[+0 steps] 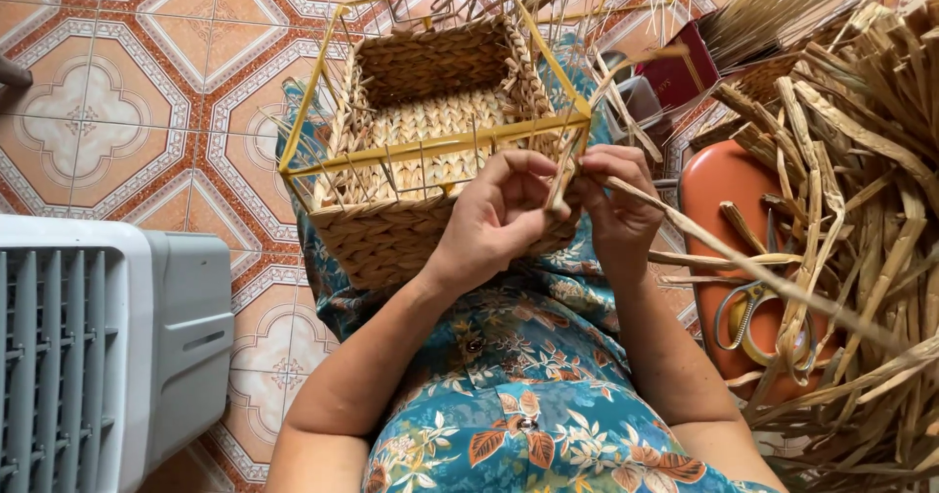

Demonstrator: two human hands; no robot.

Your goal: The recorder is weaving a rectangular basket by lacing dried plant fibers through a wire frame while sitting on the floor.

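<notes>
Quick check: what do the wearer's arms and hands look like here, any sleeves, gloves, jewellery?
Left hand and right hand are bare: no gloves, no visible rings or watch. Forearms are uncovered as far as the frame shows. Only clothing visible is a teal floral garment with buttons.

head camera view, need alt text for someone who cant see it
Two bare hands, left hand and right hand, pinch a dried straw strand at the near rim of a half-woven basket on a yellow wire frame, resting on a floral-clothed lap. Loose straw and scissors lie right; a grey fan unit stands left.
</notes>
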